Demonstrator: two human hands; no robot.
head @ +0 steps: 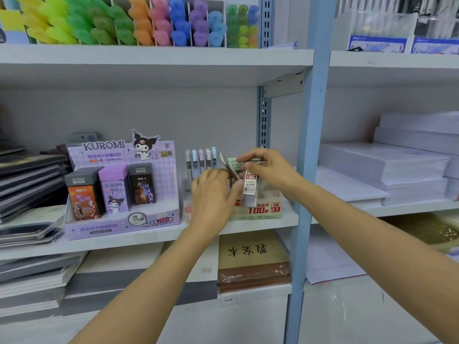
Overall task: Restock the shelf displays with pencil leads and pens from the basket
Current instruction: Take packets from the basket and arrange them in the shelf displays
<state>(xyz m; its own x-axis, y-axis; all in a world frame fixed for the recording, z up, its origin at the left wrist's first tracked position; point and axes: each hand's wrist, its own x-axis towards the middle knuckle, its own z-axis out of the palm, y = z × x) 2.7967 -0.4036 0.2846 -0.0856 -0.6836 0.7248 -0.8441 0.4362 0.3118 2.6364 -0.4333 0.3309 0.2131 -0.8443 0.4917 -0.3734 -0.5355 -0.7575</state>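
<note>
My right hand [267, 168] pinches a clear pencil lead case [249, 188] with a red and white label by its top, upright over the green 2B 0.7 display box [263, 209] on the middle shelf. My left hand [213, 192] reaches in beside it, its fingers touching the box's tilted header card [229, 165] and the case's left side. Several pastel pens [201, 161] stand in a holder just behind my left hand. A purple Kuromi lead display [121, 194] with three rows of cases sits to the left. The basket is out of view.
A blue shelf upright [308, 170] stands just right of the green box. Stacks of white paper [402, 167] fill the right bay, dark notebooks [27, 175] lie at far left. Coloured highlighters [149, 23] line the shelf above; paper pads lie on the shelf below.
</note>
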